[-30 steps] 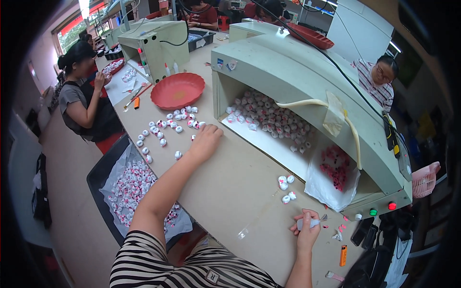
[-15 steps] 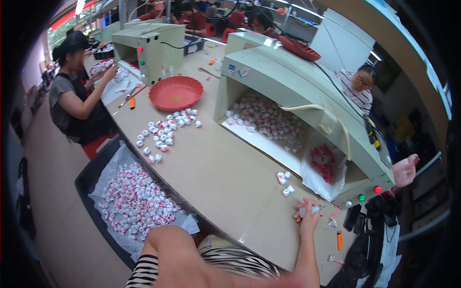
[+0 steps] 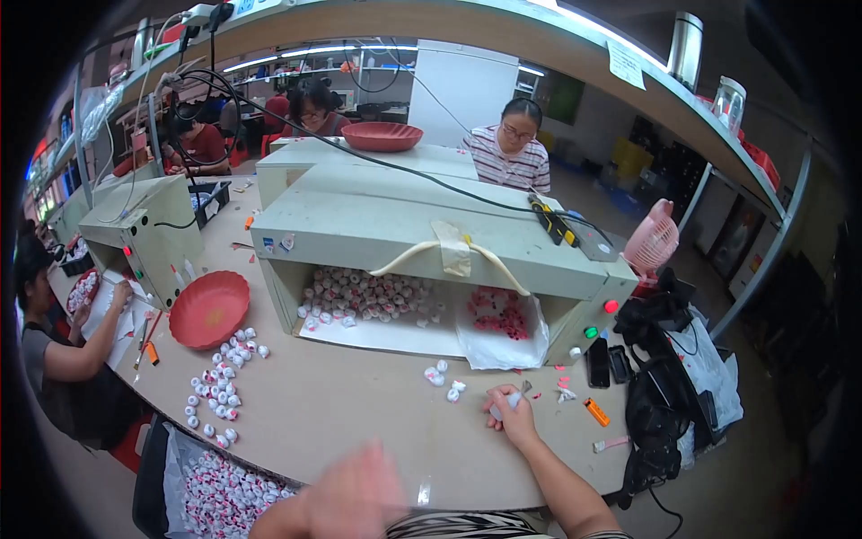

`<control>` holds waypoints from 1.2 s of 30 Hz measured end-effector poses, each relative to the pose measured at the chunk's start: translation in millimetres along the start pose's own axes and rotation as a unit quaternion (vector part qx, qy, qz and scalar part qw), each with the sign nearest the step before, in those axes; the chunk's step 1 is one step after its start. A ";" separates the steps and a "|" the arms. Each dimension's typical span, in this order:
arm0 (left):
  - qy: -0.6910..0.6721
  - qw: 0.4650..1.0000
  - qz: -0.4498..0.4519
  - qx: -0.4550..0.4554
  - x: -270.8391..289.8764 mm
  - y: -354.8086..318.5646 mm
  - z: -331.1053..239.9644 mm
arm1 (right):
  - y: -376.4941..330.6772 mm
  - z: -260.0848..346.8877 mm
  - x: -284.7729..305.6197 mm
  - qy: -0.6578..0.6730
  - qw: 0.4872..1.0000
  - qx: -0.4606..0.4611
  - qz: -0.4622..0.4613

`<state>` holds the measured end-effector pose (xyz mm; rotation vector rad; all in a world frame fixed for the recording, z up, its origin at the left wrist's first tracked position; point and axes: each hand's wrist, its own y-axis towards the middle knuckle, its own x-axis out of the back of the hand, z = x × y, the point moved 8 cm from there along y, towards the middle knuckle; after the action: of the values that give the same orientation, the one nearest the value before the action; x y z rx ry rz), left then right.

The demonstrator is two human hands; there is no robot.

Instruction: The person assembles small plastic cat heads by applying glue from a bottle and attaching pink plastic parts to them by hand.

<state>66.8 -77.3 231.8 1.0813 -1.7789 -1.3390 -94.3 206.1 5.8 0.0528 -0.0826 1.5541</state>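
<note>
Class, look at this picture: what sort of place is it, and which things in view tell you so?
Probably a small factory packing line: several people sit along a long tan worktable, pale green box-shaped machines hold heaps of small white and pink wrapped pieces, and more fill a black crate.

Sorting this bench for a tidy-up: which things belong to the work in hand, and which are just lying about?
In use:
right hand pinching a small white piece
loose white pieces beside it
blurred left hand

Lying about:
red bowl
orange lighter
pink fan
black phone
</note>
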 end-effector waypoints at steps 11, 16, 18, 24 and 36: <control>0.623 0.676 -0.031 0.393 260.0 -94.9 265.2 | 9.0 42.4 -39.0 -0.154 0.979 0.130 0.011; 0.755 0.559 0.107 0.326 237.9 -93.3 305.1 | 16.1 38.4 -37.1 -0.148 0.981 0.127 0.019; 0.654 0.663 -0.041 0.362 208.7 -82.1 303.1 | 20.0 31.0 -28.5 -0.135 0.985 0.106 0.016; 0.669 0.612 -0.084 0.413 161.2 -103.7 292.6 | 26.0 20.7 -29.5 -0.113 0.987 0.113 -0.011; 0.622 0.680 -0.024 0.386 88.8 -114.1 234.9 | 26.5 25.4 -35.3 -0.120 0.984 0.126 0.037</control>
<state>-150.4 -72.7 61.9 1.8147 -1.0910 0.3996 -121.8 169.2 27.6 0.4427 -0.0781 1.6199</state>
